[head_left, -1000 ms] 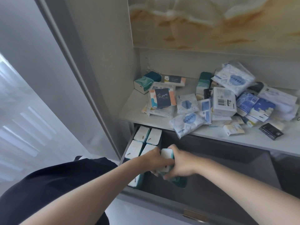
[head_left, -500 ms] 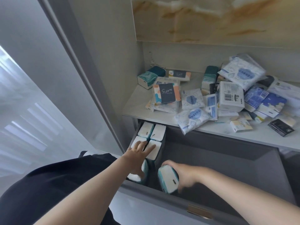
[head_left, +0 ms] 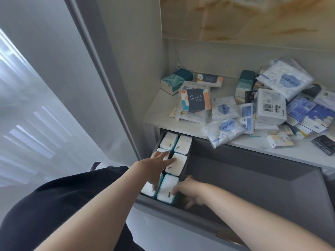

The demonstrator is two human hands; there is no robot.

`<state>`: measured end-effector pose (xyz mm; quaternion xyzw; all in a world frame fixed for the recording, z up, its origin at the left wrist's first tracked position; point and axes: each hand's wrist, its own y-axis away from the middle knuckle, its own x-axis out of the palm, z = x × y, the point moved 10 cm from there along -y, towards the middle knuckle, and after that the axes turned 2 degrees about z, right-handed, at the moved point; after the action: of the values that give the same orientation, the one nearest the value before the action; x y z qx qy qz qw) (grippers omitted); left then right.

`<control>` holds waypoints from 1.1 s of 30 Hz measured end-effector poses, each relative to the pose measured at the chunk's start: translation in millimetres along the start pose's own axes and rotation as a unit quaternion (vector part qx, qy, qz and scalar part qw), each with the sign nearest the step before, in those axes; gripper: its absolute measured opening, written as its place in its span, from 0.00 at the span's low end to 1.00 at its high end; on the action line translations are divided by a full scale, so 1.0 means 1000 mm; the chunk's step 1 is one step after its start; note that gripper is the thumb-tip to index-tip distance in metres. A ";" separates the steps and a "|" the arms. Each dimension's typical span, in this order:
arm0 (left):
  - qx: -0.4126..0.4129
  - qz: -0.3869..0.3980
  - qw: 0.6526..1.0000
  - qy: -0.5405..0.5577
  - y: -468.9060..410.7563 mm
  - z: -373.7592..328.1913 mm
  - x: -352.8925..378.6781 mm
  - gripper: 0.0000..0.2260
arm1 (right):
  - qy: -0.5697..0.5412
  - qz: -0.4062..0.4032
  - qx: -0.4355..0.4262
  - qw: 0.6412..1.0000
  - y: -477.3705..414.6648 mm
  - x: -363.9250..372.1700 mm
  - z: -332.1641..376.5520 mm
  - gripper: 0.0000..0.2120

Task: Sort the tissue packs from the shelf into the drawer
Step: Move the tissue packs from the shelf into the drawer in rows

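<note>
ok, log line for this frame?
phase: seating pack | left hand: flat on drawer packs | right hand: on teal-edged pack | shelf pile: unsorted

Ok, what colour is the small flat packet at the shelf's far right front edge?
Black, with faint pale print; the small flat packet shows best in the head view.

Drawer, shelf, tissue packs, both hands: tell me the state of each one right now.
Drawer: pulled open, right side bare.
Packs in drawer: upright, two columns at left.
Shelf pile: loose, unsorted.
Left hand: open, resting on packs.
Right hand: against the nearest pack.
</note>
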<state>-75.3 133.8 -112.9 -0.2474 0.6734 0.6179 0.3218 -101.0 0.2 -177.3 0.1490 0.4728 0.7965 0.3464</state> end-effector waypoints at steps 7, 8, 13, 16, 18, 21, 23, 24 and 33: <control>-0.041 0.005 0.998 -0.045 -0.002 0.012 0.001 0.61 | -0.054 0.037 0.017 0.998 -0.003 0.013 -0.003 0.41; -0.035 -0.007 0.998 -0.054 -0.003 0.009 -0.002 0.60 | -0.022 0.016 0.007 1.000 -0.005 0.005 -0.003 0.43; 0.006 -0.043 0.999 -0.008 -0.008 -0.008 -0.010 0.44 | 0.042 -0.067 -0.062 0.995 -0.004 -0.003 0.023 0.53; -0.005 -0.050 0.999 -0.006 -0.014 -0.009 -0.016 0.37 | 0.128 -0.060 -0.067 0.988 0.000 -0.004 0.032 0.50; -0.007 -0.048 0.999 0.003 -0.016 -0.008 -0.023 0.33 | 0.209 -0.063 -0.085 0.972 0.007 -0.016 0.044 0.41; -0.005 -0.047 0.998 0.042 -0.018 -0.010 -0.041 0.25 | 0.285 -0.104 -0.138 0.943 0.026 -0.045 0.071 0.13; 0.006 -0.063 0.995 0.072 -0.018 -0.014 -0.065 0.19 | 0.303 -0.151 -0.176 0.924 0.039 -0.071 0.090 0.12; 0.017 -0.078 0.993 0.090 -0.016 -0.017 -0.082 0.16 | 0.306 -0.177 -0.197 0.914 0.047 -0.085 0.101 0.13; 0.024 -0.343 0.896 0.282 -0.008 0.020 -0.233 0.07 | 0.372 -0.387 -0.395 0.745 0.115 -0.167 0.230 0.16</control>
<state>89.8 137.4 53.5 -0.6189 0.6237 0.3573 0.3166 101.1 -2.1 52.7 -0.5049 0.2241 0.7019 0.4496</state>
